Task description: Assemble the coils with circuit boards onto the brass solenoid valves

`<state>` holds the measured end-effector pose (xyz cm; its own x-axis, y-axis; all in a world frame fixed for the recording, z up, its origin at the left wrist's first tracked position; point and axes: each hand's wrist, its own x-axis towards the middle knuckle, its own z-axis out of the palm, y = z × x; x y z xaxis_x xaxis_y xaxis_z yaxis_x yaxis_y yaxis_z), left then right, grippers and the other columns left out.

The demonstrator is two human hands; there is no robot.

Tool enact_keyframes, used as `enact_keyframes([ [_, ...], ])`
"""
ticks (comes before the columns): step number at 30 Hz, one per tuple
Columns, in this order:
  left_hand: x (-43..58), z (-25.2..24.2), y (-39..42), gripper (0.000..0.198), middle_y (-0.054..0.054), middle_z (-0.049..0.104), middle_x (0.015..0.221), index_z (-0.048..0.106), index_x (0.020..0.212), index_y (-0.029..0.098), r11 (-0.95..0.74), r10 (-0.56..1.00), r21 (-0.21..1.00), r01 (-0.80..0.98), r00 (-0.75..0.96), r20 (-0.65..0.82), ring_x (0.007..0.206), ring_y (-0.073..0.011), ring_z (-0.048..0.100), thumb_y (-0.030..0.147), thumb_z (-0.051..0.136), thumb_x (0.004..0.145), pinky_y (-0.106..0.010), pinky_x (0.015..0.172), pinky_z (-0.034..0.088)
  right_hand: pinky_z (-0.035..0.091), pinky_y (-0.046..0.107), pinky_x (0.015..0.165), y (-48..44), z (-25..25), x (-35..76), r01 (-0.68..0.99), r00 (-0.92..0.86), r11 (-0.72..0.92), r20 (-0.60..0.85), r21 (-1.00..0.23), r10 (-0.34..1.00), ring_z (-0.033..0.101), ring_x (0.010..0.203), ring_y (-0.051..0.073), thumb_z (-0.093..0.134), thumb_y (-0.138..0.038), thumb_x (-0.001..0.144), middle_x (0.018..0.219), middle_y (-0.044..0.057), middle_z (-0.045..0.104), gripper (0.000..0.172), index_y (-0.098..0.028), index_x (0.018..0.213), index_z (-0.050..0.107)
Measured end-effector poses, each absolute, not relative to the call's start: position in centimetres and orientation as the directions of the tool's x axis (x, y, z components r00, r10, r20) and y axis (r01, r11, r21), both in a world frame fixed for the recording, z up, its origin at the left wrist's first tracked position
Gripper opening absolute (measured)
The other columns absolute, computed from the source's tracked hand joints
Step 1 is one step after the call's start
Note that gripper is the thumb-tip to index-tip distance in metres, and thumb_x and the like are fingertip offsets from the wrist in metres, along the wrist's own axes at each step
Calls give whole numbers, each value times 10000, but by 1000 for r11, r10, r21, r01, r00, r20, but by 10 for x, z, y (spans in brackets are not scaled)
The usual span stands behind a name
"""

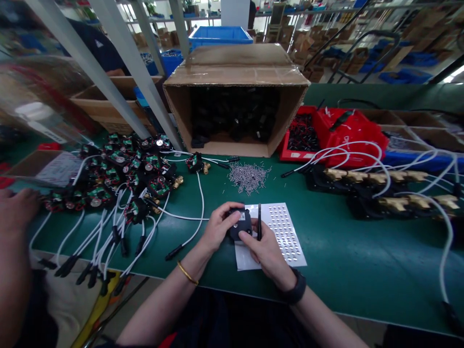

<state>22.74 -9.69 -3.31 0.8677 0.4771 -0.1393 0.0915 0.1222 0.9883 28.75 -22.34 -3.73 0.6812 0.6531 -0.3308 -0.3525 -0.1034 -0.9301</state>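
Observation:
My left hand [218,228] is closed around a small black plastic housing [242,225] with a pale label and a little silver round spot on its face. My right hand [268,247] has a slim black tool [259,221] standing upright between its fingers, perhaps tweezers; its thumb also presses the lower edge of the housing. Under both hands lies a white sheet [243,261] with rows of small silver round stickers [284,232]. Beyond it is a heap of small metal screws [249,177] on the green table.
Wired assemblies with green circuit boards [119,179] and white cables crowd the left, beside another person's hand [18,208]. An open cardboard box [237,72] of black parts stands behind. Red bins [348,128] and black units with brass fittings [395,203] lie right.

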Motion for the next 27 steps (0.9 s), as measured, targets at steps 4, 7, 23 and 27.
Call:
enact_keyframes([
  [4, 230, -38, -101, 336, -49, 639, 934, 637, 927, 160, 21, 563, 993, 114, 820, -106, 846, -177, 567, 429, 461, 830, -264, 749, 437, 268, 160, 317, -224, -40, 289, -387, 682, -68, -335, -920, 650, 470, 462, 61, 710, -265, 655, 882, 52, 622, 348, -164, 956, 567],
  [7, 234, -38, -105, 356, -41, 643, 936, 640, 916, 167, -27, 592, 991, 131, 801, -90, 833, -170, 570, 432, 412, 851, -255, 732, 434, 281, 166, 322, -227, -42, 290, -398, 676, -75, -347, -915, 650, 476, 476, 67, 696, -279, 671, 898, 55, 620, 348, -167, 977, 574],
  [23, 237, -31, -101, 368, -59, 626, 953, 616, 933, 155, -19, 474, 992, 126, 875, -102, 878, -191, 573, 434, 386, 862, -286, 769, 456, 210, 136, 249, -233, -44, 280, -433, 635, -67, -357, -899, 686, 292, 324, -7, 668, -359, 717, 815, 24, 592, 407, -173, 1045, 515],
  [27, 218, -20, -99, 490, -69, 590, 1094, 413, 1248, 216, -12, 357, 991, 133, 927, -120, 998, -209, 559, 378, 533, 801, -340, 864, 448, 415, 195, 357, -242, -45, 285, -153, 676, -156, -219, -976, 704, 518, 484, 85, 661, -307, 720, 956, 65, 610, 406, -197, 1084, 518],
])
